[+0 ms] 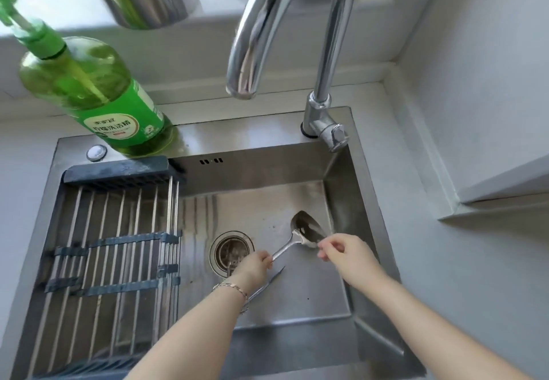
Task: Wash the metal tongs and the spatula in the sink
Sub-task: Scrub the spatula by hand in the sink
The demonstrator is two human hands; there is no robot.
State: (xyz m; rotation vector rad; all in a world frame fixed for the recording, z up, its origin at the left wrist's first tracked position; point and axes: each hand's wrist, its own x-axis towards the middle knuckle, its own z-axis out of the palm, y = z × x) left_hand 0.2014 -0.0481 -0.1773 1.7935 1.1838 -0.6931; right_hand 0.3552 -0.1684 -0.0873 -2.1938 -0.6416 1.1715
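Left hand (255, 265) grips spatula (306, 228) handle — right hand (344, 253) pinches its blade.

A pale grey countertop (416, 231) surrounds 1 steel sink (252, 133) set into a corner. A plain grey wall (475, 82) rises at the right of the frame, with a boxed projection (505, 183) at middle right. A white ledge (184, 50) runs across the upper frame. Lighting is soft, even daylight.
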